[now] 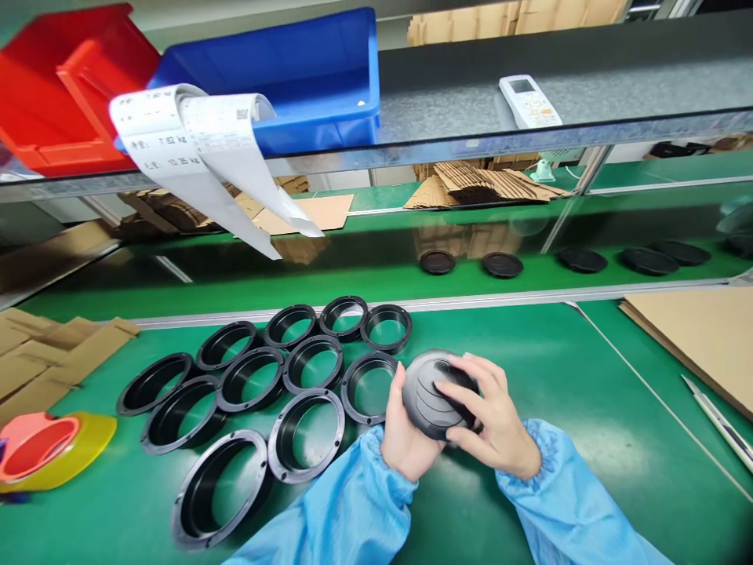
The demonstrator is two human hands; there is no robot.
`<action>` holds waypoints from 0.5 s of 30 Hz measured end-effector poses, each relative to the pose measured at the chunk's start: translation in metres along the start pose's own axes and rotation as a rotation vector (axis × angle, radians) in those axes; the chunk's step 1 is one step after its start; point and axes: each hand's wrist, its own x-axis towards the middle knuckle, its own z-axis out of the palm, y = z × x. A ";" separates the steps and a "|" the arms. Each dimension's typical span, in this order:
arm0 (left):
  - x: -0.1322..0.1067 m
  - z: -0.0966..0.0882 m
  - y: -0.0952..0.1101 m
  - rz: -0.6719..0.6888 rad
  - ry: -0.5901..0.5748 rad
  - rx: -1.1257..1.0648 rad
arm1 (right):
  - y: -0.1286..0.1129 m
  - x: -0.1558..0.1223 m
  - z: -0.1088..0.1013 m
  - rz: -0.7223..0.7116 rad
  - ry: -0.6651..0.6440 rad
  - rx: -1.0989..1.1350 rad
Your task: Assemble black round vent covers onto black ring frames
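Gripping one ridged, round black plastic cap in my left hand and right hand, eleven glossy black rings beside.

Shelf above bench: red bin, blue bin with paper labels hanging over its edge, white remote. Green conveyor belt carries five black discs. Cardboard pieces at far left, tape roll near them, cardboard sheet at right.
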 end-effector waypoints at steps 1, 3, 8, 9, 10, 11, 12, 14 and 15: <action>0.000 0.000 -0.002 0.003 0.013 0.028 | 0.000 0.000 0.001 0.041 -0.045 -0.005; 0.000 -0.001 -0.006 0.001 0.038 0.072 | 0.001 -0.001 0.001 0.113 -0.159 0.012; 0.003 -0.010 -0.012 -0.020 0.007 0.076 | -0.004 -0.003 0.003 0.202 -0.349 0.053; 0.004 -0.012 -0.011 -0.017 -0.014 0.074 | -0.005 -0.003 0.003 0.215 -0.359 0.052; 0.005 -0.013 -0.011 -0.008 -0.036 0.074 | -0.006 -0.003 0.003 0.227 -0.365 0.055; 0.005 -0.013 -0.010 0.006 -0.057 0.072 | -0.006 -0.002 0.004 0.243 -0.367 0.065; 0.005 -0.014 -0.008 0.017 -0.081 0.072 | -0.003 0.000 0.004 0.261 -0.363 0.080; 0.004 -0.015 -0.006 0.024 -0.123 0.093 | 0.008 0.009 0.006 0.311 -0.318 0.116; 0.003 -0.017 -0.006 0.019 -0.121 0.119 | 0.016 0.017 0.009 0.340 -0.281 0.141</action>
